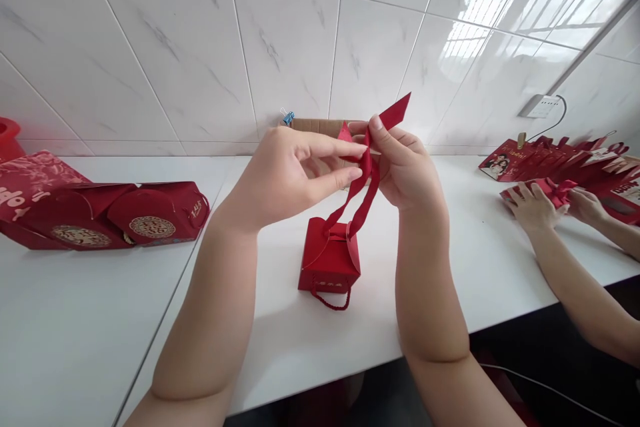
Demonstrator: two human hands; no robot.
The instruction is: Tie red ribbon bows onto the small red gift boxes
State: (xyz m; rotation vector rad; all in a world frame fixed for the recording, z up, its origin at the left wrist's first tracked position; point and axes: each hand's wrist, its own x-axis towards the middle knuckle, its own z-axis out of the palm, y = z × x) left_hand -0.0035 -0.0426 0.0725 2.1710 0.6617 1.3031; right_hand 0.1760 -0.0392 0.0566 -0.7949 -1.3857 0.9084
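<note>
A small red gift box [330, 255] with a twisted cord handle [333, 305] on its near side stands on the white table. From its top rises a red ribbon [364, 207], its two strands meeting above the box between my hands. My left hand [300, 170] pinches the crossed part of the ribbon between thumb and fingers. Beside it, my right hand [407, 160] grips the ribbon between thumb and fingers, and one slanted tail sticks out up and to the right. The fingers partly hide where the strands cross.
Red boxes with gold emblems [153, 225] stand at the left. A cardboard box [320, 125] with a blue binder clip [287, 117] is against the tiled wall. To the right, another person's hands [537, 207] hold a red box with a bow, near a row of red bags [555, 153].
</note>
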